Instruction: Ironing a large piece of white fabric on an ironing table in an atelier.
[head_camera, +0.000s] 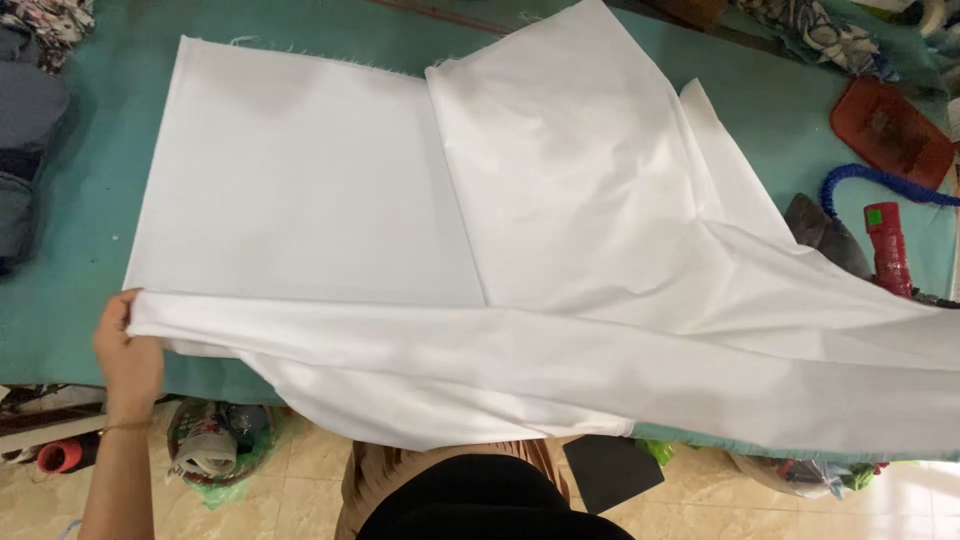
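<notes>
A large white cloth (560, 220) lies spread over a teal-covered table (70, 300). One folded layer lies flat at the left, another overlaps it at the right. My left hand (128, 350) grips the cloth's near left corner at the table's front edge. From there a long fold of cloth stretches to the right and runs off the frame's right edge. My right hand is out of view.
At the right lie a red flat case (890, 132), a blue coiled hose (880, 180), a red torch (888, 248) and a dark grey object (822, 232). Patterned fabric sits at the far corners. Below the table are a basket of scraps (210, 445) and tiled floor.
</notes>
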